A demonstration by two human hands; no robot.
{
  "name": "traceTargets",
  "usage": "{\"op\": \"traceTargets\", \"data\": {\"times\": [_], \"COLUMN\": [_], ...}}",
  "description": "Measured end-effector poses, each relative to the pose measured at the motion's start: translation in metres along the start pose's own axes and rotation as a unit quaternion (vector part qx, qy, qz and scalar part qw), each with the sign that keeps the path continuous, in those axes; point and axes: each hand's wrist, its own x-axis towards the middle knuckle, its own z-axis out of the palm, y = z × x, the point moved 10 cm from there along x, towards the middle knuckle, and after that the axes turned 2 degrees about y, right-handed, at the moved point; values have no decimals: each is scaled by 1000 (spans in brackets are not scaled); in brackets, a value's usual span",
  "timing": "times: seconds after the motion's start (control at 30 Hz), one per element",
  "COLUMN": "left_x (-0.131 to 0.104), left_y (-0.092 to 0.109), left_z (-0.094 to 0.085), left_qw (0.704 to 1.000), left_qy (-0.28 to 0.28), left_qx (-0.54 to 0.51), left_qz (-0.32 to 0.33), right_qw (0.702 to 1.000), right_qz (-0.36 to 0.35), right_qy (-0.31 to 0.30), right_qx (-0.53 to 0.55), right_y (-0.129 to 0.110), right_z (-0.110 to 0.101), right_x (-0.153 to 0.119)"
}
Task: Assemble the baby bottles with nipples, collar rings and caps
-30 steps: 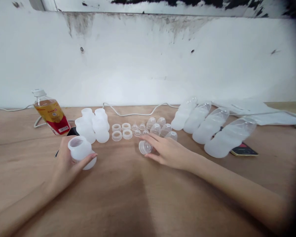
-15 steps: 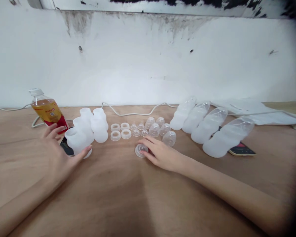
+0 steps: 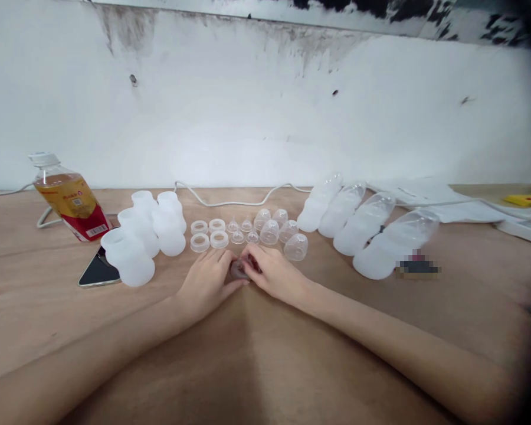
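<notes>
A clear bottle collar (image 3: pixel 238 270), with what looks like a teat in it, sits low at the table's middle, mostly covered by fingers. My left hand (image 3: pixel 207 276) closes on its left side with thumb and fingers. From the right, my right hand (image 3: pixel 272 270) pinches the same collar. Just beyond are several loose collars (image 3: pixel 199 242), several clear teats (image 3: pixel 238 237) and several clear dome caps (image 3: pixel 296 247). To the left, several open, frosted white baby bottle bodies (image 3: pixel 135 262) stand grouped.
Several capped baby bottles (image 3: pixel 376 257) stand in a slanting row at right. A drink bottle (image 3: pixel 73 200) and a phone (image 3: pixel 98 273) are at left. A white cable (image 3: pixel 239 204) runs along the wall, with white sheets (image 3: pixel 429 198) at the back right.
My left hand has left the frosted bottles and come right to the collar, closing on it. My right hand keeps hold of the collar. The view has shifted slightly.
</notes>
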Motion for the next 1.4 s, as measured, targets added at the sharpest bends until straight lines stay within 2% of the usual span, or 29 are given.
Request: {"op": "traceTargets", "data": {"times": [0.07, 0.17, 0.23, 0.33, 0.43, 0.73, 1.17, 1.23, 1.3, 1.4], "left_x": [0, -3, -4, -7, -10, -10, -10, -10, -10, -11], "left_y": [-7, -16, -19, -17, -11, -12, -15, -14, -12, -8], "left_z": [-1, -4, -7, -14, -14, -14, -14, -15, -17, -17], "left_qw": [1000, 998, 999, 998, 989, 980, 981, 981, 980, 979], "left_qy": [-11, -32, -28, 18, 49, 63, 57, 62, 70, 72], "left_qx": [-20, -38, -19, 63, 136, 186, 186, 186, 187, 189], "left_qz": [-21, -43, -40, -11, 17, -4, -20, -15, -8, 8], "right_qw": [999, 981, 972, 986, 992, 987, 989, 990, 989, 975], "right_qz": [25, 101, 133, 95, 62, 98, 66, 48, 25, 17], "right_qy": [16, 21, 44, 105, 106, 106, 119, 128, 143, 184], "right_qx": [45, 164, 187, 87, 35, 74, 64, 42, -10, -126], "right_y": [6, 24, 34, 34, 32, 38, 31, 27, 20, 16], "right_z": [-1, 4, 2, -11, -9, -8, -10, -16, -31, -70], "right_x": [1, 0, -2, -1, 2, 3, 3, 2, 1, 1]}}
